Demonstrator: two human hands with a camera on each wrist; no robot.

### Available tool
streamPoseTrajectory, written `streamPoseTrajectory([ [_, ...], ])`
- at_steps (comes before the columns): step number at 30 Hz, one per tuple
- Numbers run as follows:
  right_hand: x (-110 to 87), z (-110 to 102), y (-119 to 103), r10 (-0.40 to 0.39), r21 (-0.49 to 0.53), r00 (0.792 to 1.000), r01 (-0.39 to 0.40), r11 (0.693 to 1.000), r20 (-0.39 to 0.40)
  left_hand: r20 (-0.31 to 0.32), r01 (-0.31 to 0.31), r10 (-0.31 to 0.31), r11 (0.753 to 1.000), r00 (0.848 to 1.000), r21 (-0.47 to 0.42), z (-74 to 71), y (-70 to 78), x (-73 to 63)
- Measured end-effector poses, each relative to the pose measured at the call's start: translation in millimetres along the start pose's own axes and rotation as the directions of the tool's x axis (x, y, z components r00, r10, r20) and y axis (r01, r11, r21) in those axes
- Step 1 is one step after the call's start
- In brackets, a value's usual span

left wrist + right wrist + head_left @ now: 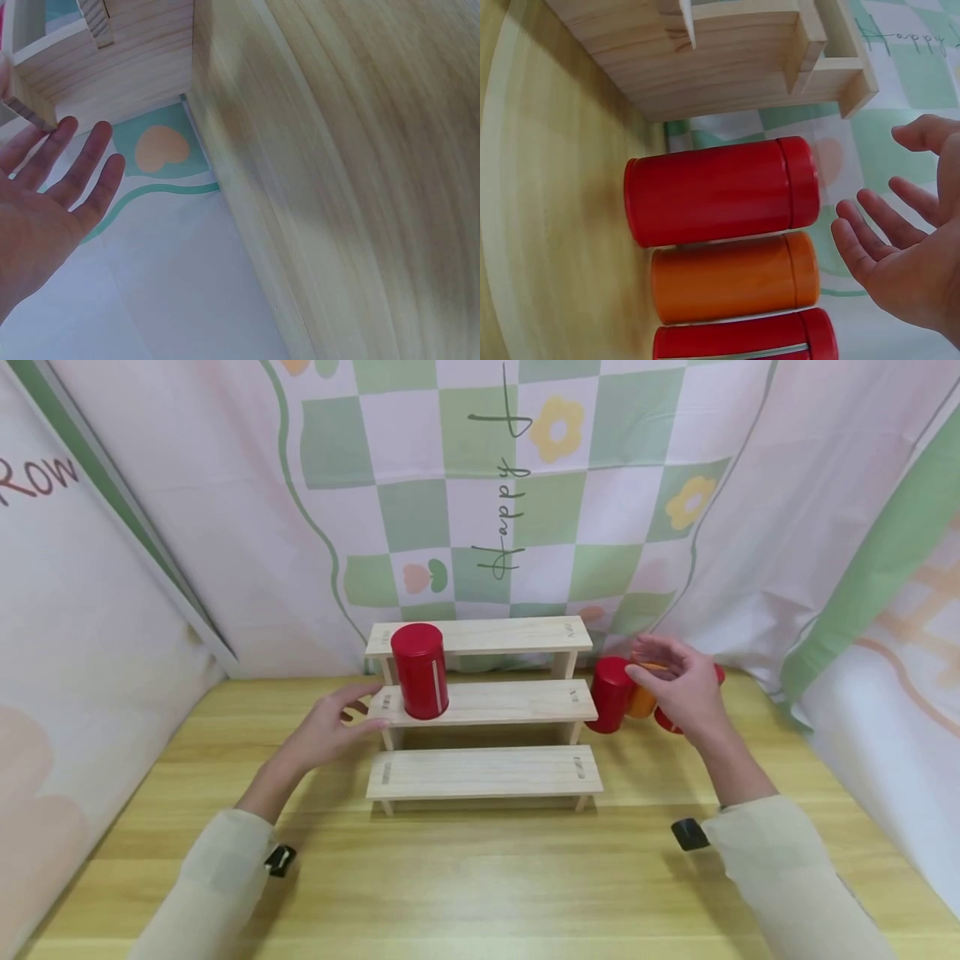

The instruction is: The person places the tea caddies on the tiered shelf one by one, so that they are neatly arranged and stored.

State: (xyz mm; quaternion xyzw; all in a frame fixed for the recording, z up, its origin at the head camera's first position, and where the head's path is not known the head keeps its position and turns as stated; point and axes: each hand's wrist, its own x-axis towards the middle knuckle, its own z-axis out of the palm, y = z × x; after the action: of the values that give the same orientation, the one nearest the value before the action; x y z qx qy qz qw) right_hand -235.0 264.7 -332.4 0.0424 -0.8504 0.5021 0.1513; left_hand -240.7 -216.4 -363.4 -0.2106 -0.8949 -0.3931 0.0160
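Observation:
A red can (422, 673) stands upright at the left end of the middle tier of a three-tier wooden shelf (495, 699). My left hand (330, 727) grips the left end of that tier, its thumb at the front edge and fingers behind; the left wrist view shows the board's end (31, 105) between thumb and fingers. To the right of the shelf, a red can (720, 191), an orange can (735, 277) and another red can (735, 339) stand in a row. My right hand (678, 681) hovers over the cans with loosely bent fingers, holding nothing, apart from the lids in the right wrist view.
The shelf and cans stand on a wood-grain table (480, 885). A checkered cloth (480, 510) hangs close behind, and pale cloths hang at both sides. Black wrist devices (689, 834) sit at both sleeves.

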Motion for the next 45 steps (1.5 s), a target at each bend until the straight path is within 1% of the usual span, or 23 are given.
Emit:
streamPoseTrajectory([
  [9,3.5,4,10,0.009,-0.02,1.0,-0.009,1.0,-0.003,0.002,0.002,-0.002,1.0,1.0,0.003,-0.5,0.9,-0.5],
  [16,6.3,8,15,0.022,-0.069,1.0,-0.022,0.997,0.004,-0.003,-0.008,0.008,1.0,1.0,-0.004,0.1,0.5,0.5],
  [29,5.0,11,15,-0.012,-0.138,0.999,0.017,0.99,0.037,0.002,0.002,-0.002,1.0,1.0,-0.01,0.0,-1.5,0.8],
  [35,5.7,14,15,-0.05,-0.211,0.998,0.059,0.976,0.044,0.0,-0.003,0.003,1.0,1.0,-0.02,0.3,-1.8,0.6],
  [38,6.2,14,15,-0.064,-0.262,0.996,0.078,0.962,0.062,0.001,-0.003,0.003,1.0,1.0,-0.021,0.1,-1.9,0.5],
  [42,6.7,13,15,-0.066,-0.319,0.994,0.091,0.943,0.088,0.004,-0.001,0.001,1.0,1.0,-0.022,0.2,-2.5,0.5],
  [45,6.9,14,15,-0.064,-0.343,0.993,0.096,0.934,0.102,0.005,0.001,-0.001,1.0,1.0,-0.021,0.1,-3.1,0.6],
])
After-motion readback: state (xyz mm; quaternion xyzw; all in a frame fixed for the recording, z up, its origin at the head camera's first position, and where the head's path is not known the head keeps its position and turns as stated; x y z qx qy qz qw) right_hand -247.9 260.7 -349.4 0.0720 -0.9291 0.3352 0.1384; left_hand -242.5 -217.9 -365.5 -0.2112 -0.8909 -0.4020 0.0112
